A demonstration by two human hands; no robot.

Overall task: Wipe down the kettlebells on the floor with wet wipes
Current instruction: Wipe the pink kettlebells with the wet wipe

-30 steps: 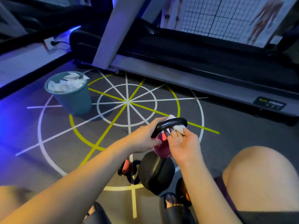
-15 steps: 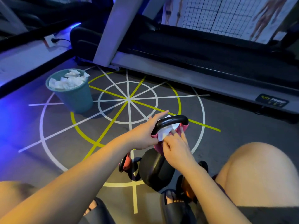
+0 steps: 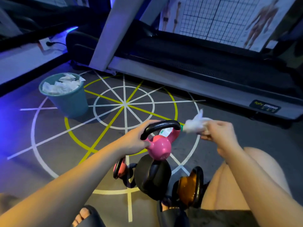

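My left hand [image 3: 136, 140] grips the left end of the black handle of a pink kettlebell [image 3: 158, 149], holding it above the others. My right hand [image 3: 218, 131] pinches a crumpled white wet wipe [image 3: 194, 122], blurred, to the right of the handle and clear of it. Below sit a large black kettlebell [image 3: 152, 176], an orange one [image 3: 188, 188] to its right and a small red one [image 3: 120, 167] to its left. Through the pink kettlebell's handle shows a white wipes pack [image 3: 164, 131] on the floor.
A teal bin [image 3: 70, 102] full of used wipes stands at the left on the marked floor. A treadmill [image 3: 196, 79] runs along the back. My bare knees [image 3: 268, 169] and sandalled feet [image 3: 85, 215] frame the kettlebells at the bottom.
My right hand has pulled the wipe out from under the handle and swung it away to the right. The pink kettlebell stays in my left hand and its body shows fully.
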